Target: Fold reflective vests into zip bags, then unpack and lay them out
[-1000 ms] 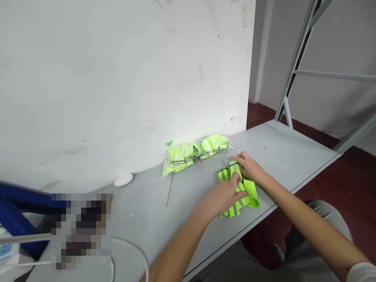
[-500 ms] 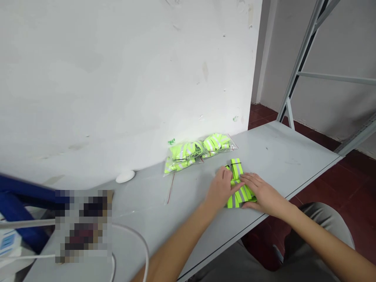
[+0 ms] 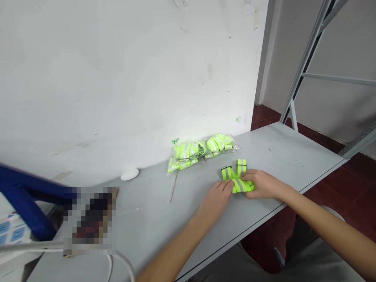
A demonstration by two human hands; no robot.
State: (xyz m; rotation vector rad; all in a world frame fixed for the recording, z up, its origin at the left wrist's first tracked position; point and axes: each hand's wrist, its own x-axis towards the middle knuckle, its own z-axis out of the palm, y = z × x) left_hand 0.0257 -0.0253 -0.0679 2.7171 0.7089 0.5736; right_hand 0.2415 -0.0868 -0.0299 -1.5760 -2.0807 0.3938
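Note:
A neon yellow reflective strap harness (image 3: 243, 187) with grey stripes lies on the grey table (image 3: 164, 231), rolled into a compact bundle at its near side. Two strap ends with black edges stick out from it toward the wall. My left hand (image 3: 216, 197) closes on the left end of the roll, fingers on top. Around the right end, my right hand (image 3: 261, 184) is closed, its thumb at the near side. Beyond my hands, several similar yellow harnesses sit in clear zip bags (image 3: 189, 152) against the wall.
A flat clear bag with a red seal line (image 3: 174, 188) lies left of my hands. Further left are a white mouse-shaped object (image 3: 129, 174), a blurred-out item (image 3: 94, 219), white cables (image 3: 122, 258) and a blue frame (image 3: 26, 203). A metal rack (image 3: 302, 70) stands at the right.
The flat, spread folds of the harness have been rolled into a narrower bundle, away from the table's near edge. Both strap ends now show more fully. My view has shifted slightly.

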